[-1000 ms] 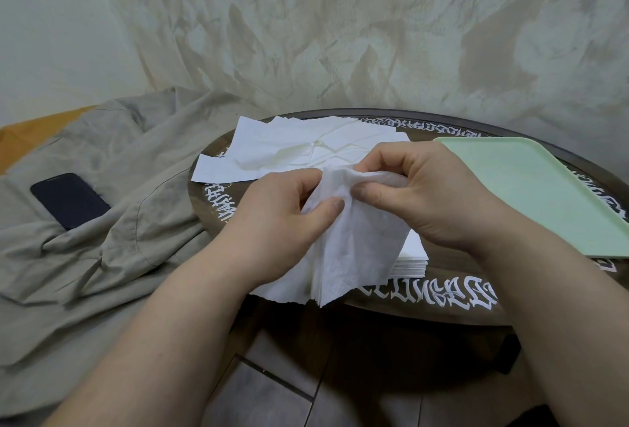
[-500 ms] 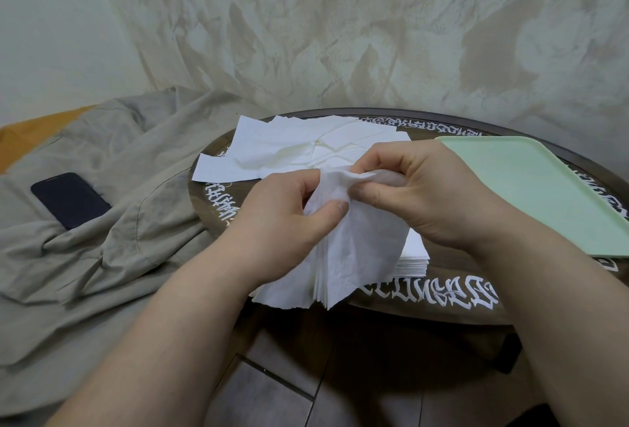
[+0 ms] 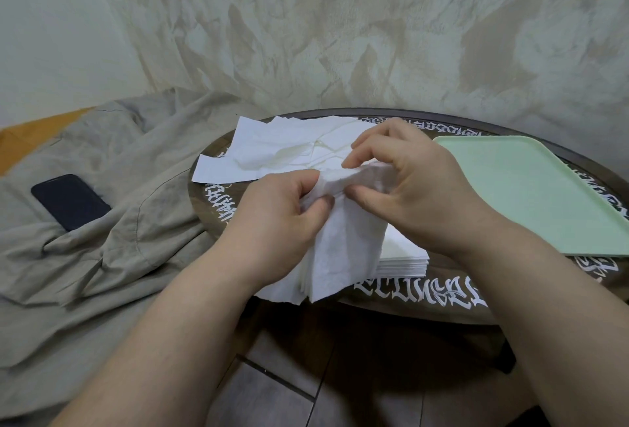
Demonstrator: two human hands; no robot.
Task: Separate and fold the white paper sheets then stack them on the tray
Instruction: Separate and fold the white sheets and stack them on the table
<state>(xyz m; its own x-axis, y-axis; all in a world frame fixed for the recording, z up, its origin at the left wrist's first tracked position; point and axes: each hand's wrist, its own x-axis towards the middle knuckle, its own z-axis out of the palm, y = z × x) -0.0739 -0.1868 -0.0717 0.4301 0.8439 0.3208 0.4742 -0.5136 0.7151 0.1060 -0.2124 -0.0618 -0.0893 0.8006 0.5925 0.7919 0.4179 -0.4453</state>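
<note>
Your fingers (image 3: 320,203) are doing all the work here: left thumb and forefinger are curled tight onto the top edge of a thin bundle of soft white paper sheets (image 3: 340,249), and the right-hand fingers are pinching the same crumpled edge from the other side, with the upper fingers lifted a bit and spread. So your left hand (image 3: 275,219) and your right hand (image 3: 415,195) are both gripping the same bundle, almost touching each other at the top. The bundle hangs down over the near rim of the round dark brown wooden table (image 3: 425,304), layered bottom corner pointing at the floor.

Just behind the bundle, partly under your right wrist, there's a neat flat stack of white paper sheets (image 3: 405,256) lying on the table. To its right is the pale green rectangular plastic tray (image 3: 531,195), with no sheets on the part you can see.

The table rim has white gothic-style lettering (image 3: 418,290) all the way round, but honestly I can't read any of it.

Further back, past your hands, a loose spread of unfolded white paper sheets (image 3: 272,151) lies across the far left of the table. Off to the left, a dark blue smartphone (image 3: 69,202) lies face up on rumpled beige-grey cloth (image 3: 112,256). Mottled beige wall (image 3: 374,35) behind it all.
</note>
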